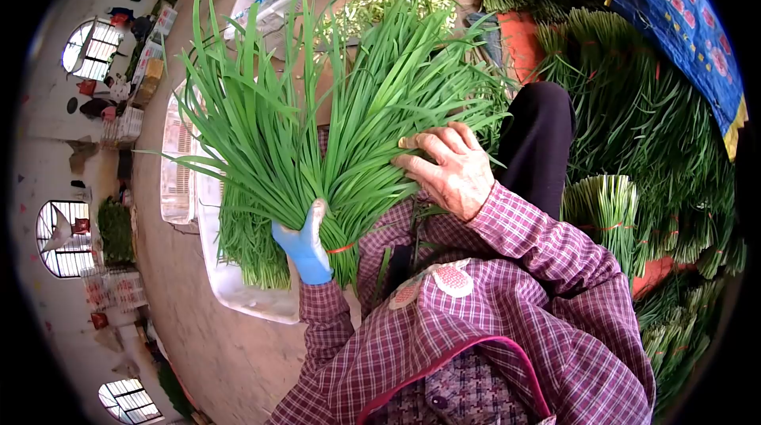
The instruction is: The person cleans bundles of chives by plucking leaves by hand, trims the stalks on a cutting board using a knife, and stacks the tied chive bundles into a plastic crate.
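A large bundle of garlic chives fans out in front of me, long green leaves pointing away. My left hand, in a blue and white glove, is wrapped round its lower part with the thumb up. A red band circles the bundle beside that hand. My bare right hand lies at the right side of the leaves, fingers bent and closed on some of them; the thumb is partly hidden. Under the bundle on the left, more chives lie in a white plastic crate.
Banded chive bundles are heaped at the right, partly under a blue printed sheet. One bundle stands upright by my right elbow. Loose trimmings lie ahead. Another crate is at the left, on the floor.
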The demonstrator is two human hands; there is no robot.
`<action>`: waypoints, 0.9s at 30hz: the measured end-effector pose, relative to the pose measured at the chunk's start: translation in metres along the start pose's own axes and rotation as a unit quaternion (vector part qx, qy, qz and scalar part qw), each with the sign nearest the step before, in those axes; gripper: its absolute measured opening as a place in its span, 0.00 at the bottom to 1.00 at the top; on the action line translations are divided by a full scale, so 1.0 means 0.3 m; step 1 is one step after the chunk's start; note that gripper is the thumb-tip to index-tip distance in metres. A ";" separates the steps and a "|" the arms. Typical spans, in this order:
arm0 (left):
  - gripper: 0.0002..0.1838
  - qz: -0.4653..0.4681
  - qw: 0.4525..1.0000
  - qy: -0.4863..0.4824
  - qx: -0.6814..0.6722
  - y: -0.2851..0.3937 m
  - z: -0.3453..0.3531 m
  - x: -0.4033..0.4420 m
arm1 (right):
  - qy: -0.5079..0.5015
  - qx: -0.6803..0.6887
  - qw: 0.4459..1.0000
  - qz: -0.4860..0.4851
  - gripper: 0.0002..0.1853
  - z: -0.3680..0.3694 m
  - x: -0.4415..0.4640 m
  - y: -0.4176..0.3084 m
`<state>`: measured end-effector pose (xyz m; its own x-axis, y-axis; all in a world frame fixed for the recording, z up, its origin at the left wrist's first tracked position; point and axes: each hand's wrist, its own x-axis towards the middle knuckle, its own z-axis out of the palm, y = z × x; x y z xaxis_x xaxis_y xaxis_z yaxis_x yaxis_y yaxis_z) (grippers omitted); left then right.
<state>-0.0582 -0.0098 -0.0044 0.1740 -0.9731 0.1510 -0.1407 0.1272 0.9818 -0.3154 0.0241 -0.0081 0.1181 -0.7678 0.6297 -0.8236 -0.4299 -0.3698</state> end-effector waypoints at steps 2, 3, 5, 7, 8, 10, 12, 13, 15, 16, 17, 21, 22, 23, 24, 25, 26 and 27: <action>0.27 -0.008 1.000 -0.004 -0.011 0.014 -0.006 0.015 | 0.016 -0.016 1.000 0.021 0.16 -0.047 0.016 0.002; 0.27 -0.003 1.000 0.001 -0.012 0.015 -0.015 0.029 | 0.030 -0.019 0.999 0.034 0.17 -0.077 0.026 -0.004; 0.27 0.019 1.000 0.020 -0.002 0.012 -0.036 0.062 | 0.054 0.009 0.998 0.042 0.20 -0.120 0.032 -0.006; 0.26 0.031 0.999 0.029 -0.005 0.063 -0.018 0.086 | 0.042 0.085 0.993 0.071 0.21 -0.108 -0.006 -0.012; 0.26 0.046 0.998 0.043 -0.023 0.084 -0.002 0.100 | 0.020 0.140 0.985 0.098 0.21 -0.097 -0.020 -0.025; 0.26 0.065 0.995 0.060 -0.049 0.151 0.045 0.123 | -0.048 0.267 0.950 0.153 0.31 -0.025 -0.050 -0.048; 0.26 0.073 0.995 0.042 -0.056 0.256 0.127 0.130 | -0.136 0.351 0.907 0.189 0.51 0.079 -0.058 -0.064; 0.26 0.071 0.996 0.022 -0.045 0.324 0.172 0.123 | -0.162 0.400 0.880 0.201 0.59 0.119 -0.033 -0.075; 0.35 0.059 0.996 -0.066 0.005 0.439 0.264 0.094 | -0.097 0.420 0.885 0.176 0.63 0.198 0.036 -0.092; 0.39 0.123 0.982 -0.121 0.070 0.400 0.275 0.107 | -0.064 0.507 0.831 0.221 0.63 0.148 0.105 -0.119; 0.44 0.186 0.957 -0.177 0.134 0.353 0.284 0.126 | -0.038 0.562 0.785 0.260 0.57 0.205 0.104 -0.083; 0.42 0.200 0.920 -0.305 0.145 0.428 0.209 0.125 | 0.039 0.691 0.630 0.352 0.35 0.171 0.098 0.000; 0.34 0.141 0.928 -0.315 0.139 0.445 0.164 0.139 | 0.029 0.705 0.613 0.354 0.33 0.163 0.074 0.020; 0.25 0.063 0.942 -0.315 0.092 0.402 0.114 0.170 | 0.018 0.719 0.597 0.355 0.30 0.161 0.051 0.042; 0.22 0.009 0.935 -0.340 0.096 0.376 0.062 0.210 | 0.019 0.712 0.603 0.358 0.29 0.177 0.025 0.066; 0.24 -0.008 0.931 -0.356 0.076 0.325 0.028 0.233 | -0.003 0.723 0.590 0.359 0.26 0.181 0.005 0.084; 0.26 -0.059 0.915 -0.396 0.055 0.263 -0.002 0.254 | -0.004 0.734 0.581 0.352 0.26 0.173 -0.003 0.076; 0.28 -0.108 0.895 -0.432 0.035 0.201 -0.021 0.269 | -0.006 0.745 0.571 0.344 0.26 0.169 -0.008 0.067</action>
<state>-0.0464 -0.0795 0.0677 -0.6090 -0.7633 -0.2156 -0.2597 -0.0649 0.9635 -0.3041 -0.0068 -0.0515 0.0625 -0.9979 -0.0164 0.7088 0.0560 -0.7032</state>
